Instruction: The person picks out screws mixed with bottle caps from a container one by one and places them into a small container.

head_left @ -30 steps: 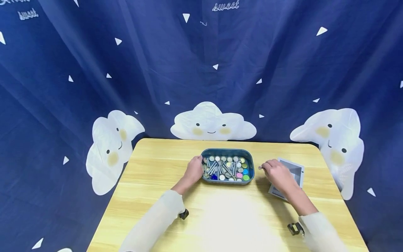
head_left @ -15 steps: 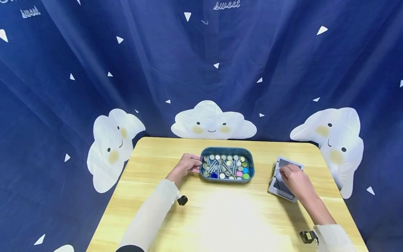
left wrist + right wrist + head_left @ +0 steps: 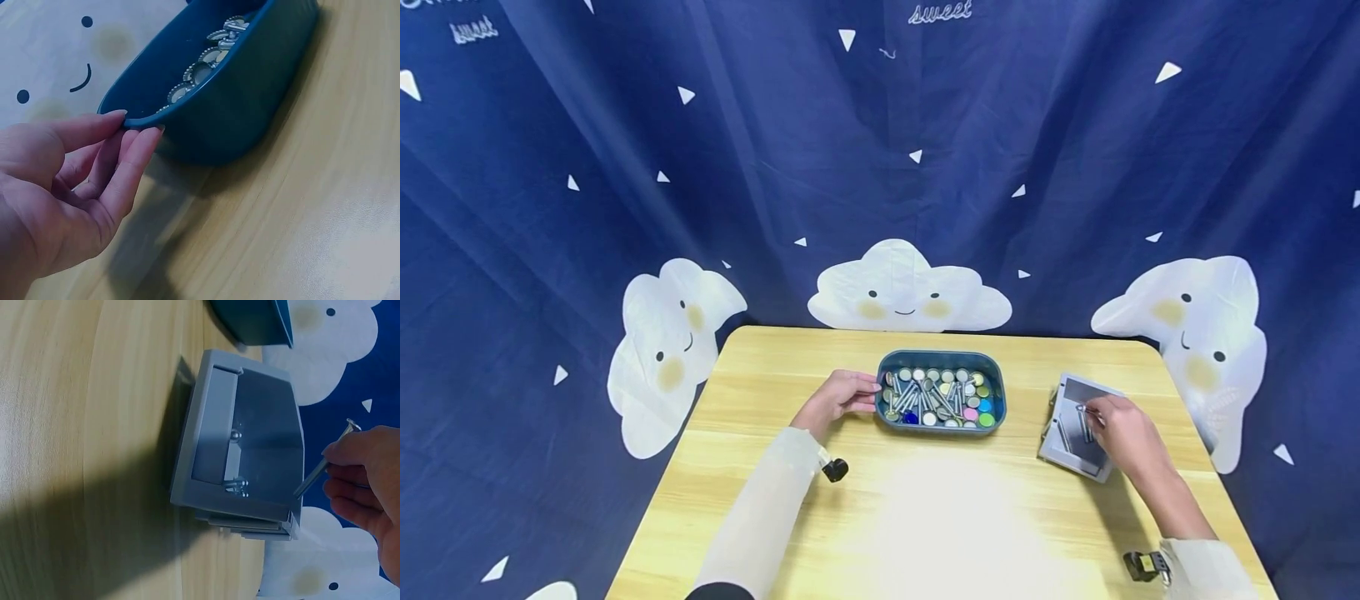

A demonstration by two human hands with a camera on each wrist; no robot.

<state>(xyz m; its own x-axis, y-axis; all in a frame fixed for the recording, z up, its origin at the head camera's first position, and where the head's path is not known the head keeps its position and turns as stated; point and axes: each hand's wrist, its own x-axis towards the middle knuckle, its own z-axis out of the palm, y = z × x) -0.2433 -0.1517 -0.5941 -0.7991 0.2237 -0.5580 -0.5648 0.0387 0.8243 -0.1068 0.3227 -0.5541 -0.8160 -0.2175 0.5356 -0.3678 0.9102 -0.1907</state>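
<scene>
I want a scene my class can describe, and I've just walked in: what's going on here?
At a wooden table, a person's left hand pinches the rim of a blue bin of bottle caps and metal screws. The right hand holds one screw at an open grey box; more screws lie inside.

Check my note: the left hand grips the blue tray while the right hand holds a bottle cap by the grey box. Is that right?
Not quite: the right hand holds a metal bolt by the grey box, not a bottle cap, as the right wrist view shows. The left hand does grip the blue tray.
</scene>
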